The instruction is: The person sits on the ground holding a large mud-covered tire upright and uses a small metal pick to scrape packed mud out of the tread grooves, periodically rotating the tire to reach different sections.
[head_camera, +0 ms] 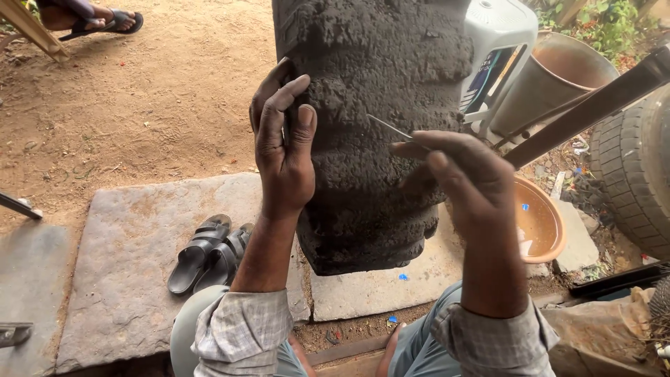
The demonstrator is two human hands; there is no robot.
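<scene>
A big black tyre (pixel 380 84) with a rough, worn tread stands upright in front of me, resting between my knees. My left hand (pixel 283 143) lies flat against the tyre's left side, fingers up, steadying it. My right hand (pixel 457 174) pinches a thin metal tool (pixel 389 128) whose tip touches the tread near the middle. Both sleeves are checked and rolled at the wrist.
A pair of black sandals (pixel 208 253) lies on a stone slab (pixel 118 265) at the left. An orange bowl (pixel 541 220), a metal bucket (pixel 555 77), a white plastic container (pixel 492 49) and another tyre (pixel 635 167) stand at the right. Another person's sandalled feet (pixel 98 19) show at top left.
</scene>
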